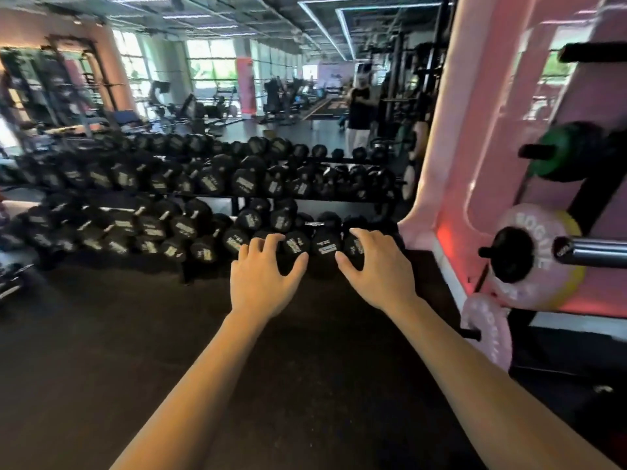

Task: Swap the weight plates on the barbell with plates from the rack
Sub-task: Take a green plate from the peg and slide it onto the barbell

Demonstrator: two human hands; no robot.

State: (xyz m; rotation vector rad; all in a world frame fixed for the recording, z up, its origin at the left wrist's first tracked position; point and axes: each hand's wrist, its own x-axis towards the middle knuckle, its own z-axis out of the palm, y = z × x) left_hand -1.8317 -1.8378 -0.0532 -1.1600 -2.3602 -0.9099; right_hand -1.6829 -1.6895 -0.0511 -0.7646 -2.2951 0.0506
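Currently | left hand point(261, 276) and right hand point(376, 269) spread, empty, midair | pink plate point(536, 256) at 3 o'clock beside barbell sleeve point(590, 252) | likely heavy, rigid; grip opposite rim edges.

Both forearms are bare with no sleeve in view, and the left hand point(261, 283) and right hand point(376, 269) carry no gloves, rings or watch.

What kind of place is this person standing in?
Almost certainly a gym. A long dumbbell rack fills the middle, pink weight plates hang on a rack at the right beside a barbell, and more machines stand by the far windows.
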